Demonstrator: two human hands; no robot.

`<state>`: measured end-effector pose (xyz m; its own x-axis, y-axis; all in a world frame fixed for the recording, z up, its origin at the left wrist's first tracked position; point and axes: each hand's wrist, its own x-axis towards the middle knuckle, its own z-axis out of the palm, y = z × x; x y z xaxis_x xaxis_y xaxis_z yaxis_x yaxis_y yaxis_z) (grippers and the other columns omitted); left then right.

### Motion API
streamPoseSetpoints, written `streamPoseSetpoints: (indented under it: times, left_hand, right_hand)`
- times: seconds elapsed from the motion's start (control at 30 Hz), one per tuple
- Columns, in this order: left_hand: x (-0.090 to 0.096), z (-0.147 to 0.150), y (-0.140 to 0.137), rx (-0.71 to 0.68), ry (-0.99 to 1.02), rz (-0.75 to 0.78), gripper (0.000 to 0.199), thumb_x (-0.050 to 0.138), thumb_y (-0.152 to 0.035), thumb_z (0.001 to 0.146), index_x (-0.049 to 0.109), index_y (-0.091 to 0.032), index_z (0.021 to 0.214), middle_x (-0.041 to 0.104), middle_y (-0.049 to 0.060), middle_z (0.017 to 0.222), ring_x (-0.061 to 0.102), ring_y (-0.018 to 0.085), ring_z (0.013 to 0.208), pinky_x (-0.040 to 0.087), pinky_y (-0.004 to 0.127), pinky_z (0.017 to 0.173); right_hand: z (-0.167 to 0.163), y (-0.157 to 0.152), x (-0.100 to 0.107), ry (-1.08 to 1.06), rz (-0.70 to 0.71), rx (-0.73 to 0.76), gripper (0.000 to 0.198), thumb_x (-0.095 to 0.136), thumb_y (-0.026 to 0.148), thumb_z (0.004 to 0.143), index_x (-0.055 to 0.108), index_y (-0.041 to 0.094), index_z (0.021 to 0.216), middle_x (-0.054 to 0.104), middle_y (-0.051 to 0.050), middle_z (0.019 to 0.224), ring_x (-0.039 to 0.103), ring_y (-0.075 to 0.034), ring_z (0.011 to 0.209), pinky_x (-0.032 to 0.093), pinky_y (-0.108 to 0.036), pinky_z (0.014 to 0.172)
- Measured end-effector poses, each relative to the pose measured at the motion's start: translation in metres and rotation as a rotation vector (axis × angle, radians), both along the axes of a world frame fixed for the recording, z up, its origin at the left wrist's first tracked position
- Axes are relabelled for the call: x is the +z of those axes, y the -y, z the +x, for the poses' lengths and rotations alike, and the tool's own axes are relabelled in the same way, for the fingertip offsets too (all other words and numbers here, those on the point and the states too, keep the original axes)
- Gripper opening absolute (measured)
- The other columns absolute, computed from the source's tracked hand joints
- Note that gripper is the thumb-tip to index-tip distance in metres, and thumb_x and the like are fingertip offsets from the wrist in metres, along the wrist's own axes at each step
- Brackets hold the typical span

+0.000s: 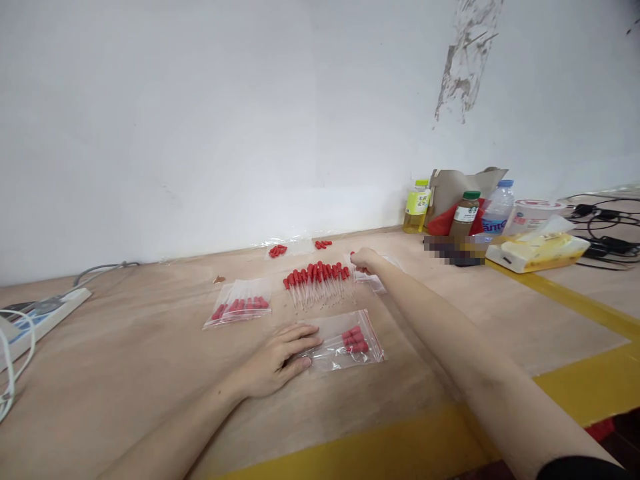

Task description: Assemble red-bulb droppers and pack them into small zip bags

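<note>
My left hand (280, 359) lies with its fingers stretched out over the left end of a clear zip bag (327, 340). Inside that bag are several droppers with red bulbs (355, 339), pointing right. Farther off, my right hand (367, 261) is closed in a pinch on the red bulb of a glass dropper (353, 256), whose thin tube hangs down. Just left of it a row of several loose droppers (316, 275) rests on the table, bulbs toward the wall. Filled zip bags (240, 302) are stacked to the left. Another clear bag (373, 281) lies partly hidden beneath my right hand.
Near the wall are two small groups of red bulbs (278, 251) on clear plastic. At the right stand a yellow-capped bottle (417, 208), a green-capped bottle (465, 213), a water bottle (499, 207) and a tissue pack (537, 252). A power strip (53, 319) and cables lie left.
</note>
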<state>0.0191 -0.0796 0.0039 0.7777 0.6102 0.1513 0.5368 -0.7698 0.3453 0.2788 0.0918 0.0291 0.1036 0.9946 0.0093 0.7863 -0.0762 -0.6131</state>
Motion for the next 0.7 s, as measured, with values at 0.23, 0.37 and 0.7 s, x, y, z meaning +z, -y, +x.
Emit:
streamPoseSetpoints:
  times: [0.23,0.37,0.7]
  left_hand:
    - [0.0,0.002,0.003,0.017,-0.009,0.013,0.037,0.039,-0.031,0.088,0.042,-0.029,0.125,0.04,0.001,0.133,0.035,0.02,0.121,0.03,0.041,0.1]
    - [-0.001,0.003,0.004,0.052,-0.001,0.02,0.036,0.04,-0.033,0.088,0.044,-0.03,0.124,0.04,0.001,0.133,0.035,0.021,0.122,0.029,0.041,0.101]
    - [-0.003,0.003,0.003,0.062,-0.03,0.026,0.036,0.039,-0.035,0.089,0.044,-0.031,0.124,0.038,0.001,0.134,0.033,0.02,0.122,0.03,0.04,0.1]
  right_hand:
    - [0.041,0.06,0.009,-0.529,0.158,0.019,0.016,0.047,0.022,0.077,0.05,0.015,0.091,0.059,-0.001,0.066,0.043,-0.004,0.042,0.036,-0.016,0.042]
    - [0.056,0.107,-0.015,-0.797,0.238,0.008,0.047,0.054,0.023,0.069,0.034,0.02,0.112,0.053,0.005,0.061,0.046,-0.006,0.042,0.037,-0.018,0.042]
    - [0.046,0.127,-0.054,-0.951,0.357,-0.042,0.048,0.057,0.032,0.065,0.03,0.022,0.102,0.051,0.008,0.061,0.057,-0.011,0.053,0.045,-0.023,0.051]
